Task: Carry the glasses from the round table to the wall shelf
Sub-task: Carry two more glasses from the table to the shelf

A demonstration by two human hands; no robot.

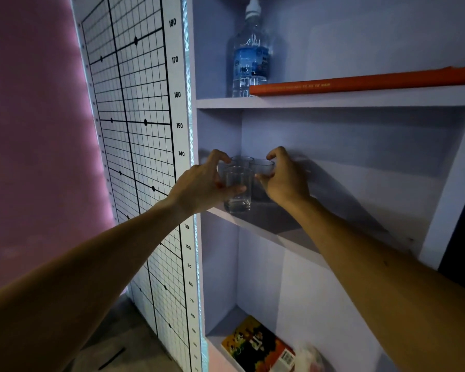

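Observation:
Three clear glasses stand close together at the left end of the middle board of the pale wall shelf (pixel 301 237). My left hand (pixel 199 186) is wrapped around the front glass (pixel 238 189), which sits at the shelf's front edge. My right hand (pixel 285 178) grips the right glass (pixel 262 167) from its right side. The back glass (pixel 242 159) stands behind them, only its rim showing between my hands. The round table is out of view.
On the upper board stand a plastic water bottle (pixel 250 55) and a long orange box (pixel 360 81). A colourful book (pixel 258 345) and a white bag (pixel 309 355) lie on the bottom board. A grid height chart (pixel 137 146) covers the wall to the left.

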